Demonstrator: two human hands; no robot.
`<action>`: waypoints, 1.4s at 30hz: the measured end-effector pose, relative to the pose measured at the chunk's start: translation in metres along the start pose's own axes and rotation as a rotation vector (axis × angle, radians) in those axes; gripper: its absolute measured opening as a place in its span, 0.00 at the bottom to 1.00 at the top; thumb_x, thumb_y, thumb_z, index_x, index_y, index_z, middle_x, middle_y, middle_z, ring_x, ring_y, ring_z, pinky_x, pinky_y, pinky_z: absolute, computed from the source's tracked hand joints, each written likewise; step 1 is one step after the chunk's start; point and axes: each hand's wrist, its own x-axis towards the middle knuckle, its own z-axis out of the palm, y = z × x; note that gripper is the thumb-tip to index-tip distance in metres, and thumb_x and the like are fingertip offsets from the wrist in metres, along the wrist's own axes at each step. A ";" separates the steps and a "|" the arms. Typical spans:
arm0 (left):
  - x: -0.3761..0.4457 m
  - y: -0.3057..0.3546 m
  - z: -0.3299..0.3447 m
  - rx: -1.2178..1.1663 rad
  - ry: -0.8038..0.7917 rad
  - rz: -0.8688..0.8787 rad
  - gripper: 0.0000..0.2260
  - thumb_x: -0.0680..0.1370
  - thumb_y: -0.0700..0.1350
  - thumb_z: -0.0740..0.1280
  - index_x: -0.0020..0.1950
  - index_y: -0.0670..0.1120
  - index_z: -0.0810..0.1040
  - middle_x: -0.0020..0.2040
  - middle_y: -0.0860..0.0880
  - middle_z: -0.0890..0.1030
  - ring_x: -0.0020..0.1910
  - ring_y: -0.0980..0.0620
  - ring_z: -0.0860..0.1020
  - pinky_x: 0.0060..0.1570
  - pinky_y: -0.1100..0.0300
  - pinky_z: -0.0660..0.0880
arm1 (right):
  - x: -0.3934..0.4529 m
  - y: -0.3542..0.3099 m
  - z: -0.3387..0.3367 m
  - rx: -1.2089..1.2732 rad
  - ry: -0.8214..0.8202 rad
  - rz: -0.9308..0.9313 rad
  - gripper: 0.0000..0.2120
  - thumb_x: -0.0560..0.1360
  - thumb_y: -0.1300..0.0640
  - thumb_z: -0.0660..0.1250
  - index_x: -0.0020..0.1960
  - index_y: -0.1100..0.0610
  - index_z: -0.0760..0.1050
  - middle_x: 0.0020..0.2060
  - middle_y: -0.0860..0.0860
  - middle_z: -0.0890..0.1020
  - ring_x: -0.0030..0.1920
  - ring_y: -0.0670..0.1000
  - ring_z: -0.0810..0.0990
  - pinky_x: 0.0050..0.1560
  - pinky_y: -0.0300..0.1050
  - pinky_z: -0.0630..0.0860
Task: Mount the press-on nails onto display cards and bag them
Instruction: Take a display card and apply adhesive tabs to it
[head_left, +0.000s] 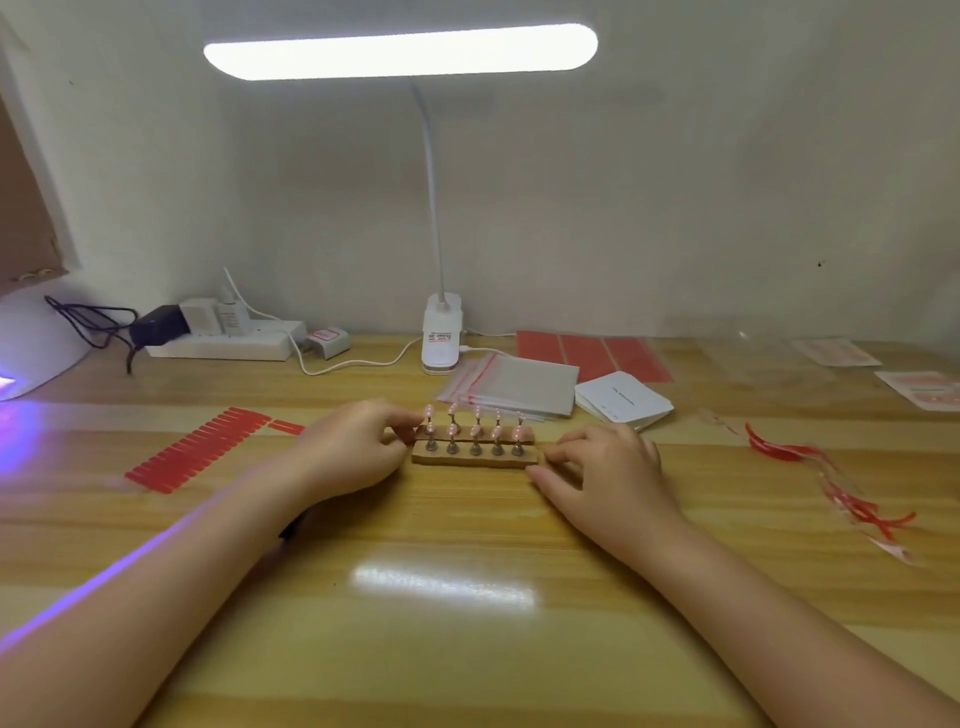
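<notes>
Two wooden holder bars lie side by side mid-table, each carrying a row of metal pegs topped with pink press-on nails. My left hand grips the left end of the bars with curled fingers. My right hand holds the right end, thumb at the near corner. Behind the bars lie a stack of clear zip bags with red seals and a pile of white display cards.
A red adhesive tab sheet lies at left, more red sheets at back. Peeled red strips are scattered at right. A clip lamp, power strip and a glowing UV nail lamp line the back and left.
</notes>
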 end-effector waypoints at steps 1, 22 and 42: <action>-0.001 0.001 0.000 -0.038 -0.035 -0.004 0.19 0.76 0.48 0.64 0.67 0.60 0.74 0.56 0.60 0.76 0.53 0.57 0.77 0.50 0.55 0.77 | 0.000 0.000 0.000 -0.003 -0.005 0.009 0.18 0.76 0.38 0.62 0.58 0.46 0.80 0.57 0.41 0.78 0.62 0.49 0.68 0.62 0.46 0.59; -0.007 0.042 0.037 -0.179 0.099 0.105 0.21 0.72 0.59 0.71 0.63 0.55 0.78 0.49 0.60 0.76 0.47 0.62 0.74 0.47 0.63 0.72 | 0.012 0.043 -0.032 -0.153 0.118 0.168 0.22 0.76 0.59 0.58 0.69 0.51 0.72 0.66 0.48 0.75 0.65 0.54 0.69 0.64 0.50 0.67; -0.017 0.048 0.038 -0.109 0.226 0.102 0.20 0.72 0.62 0.69 0.60 0.53 0.78 0.47 0.58 0.77 0.47 0.57 0.74 0.48 0.58 0.75 | 0.008 0.051 -0.038 -0.043 0.553 0.065 0.10 0.80 0.59 0.61 0.48 0.60 0.80 0.41 0.55 0.84 0.40 0.57 0.76 0.38 0.46 0.67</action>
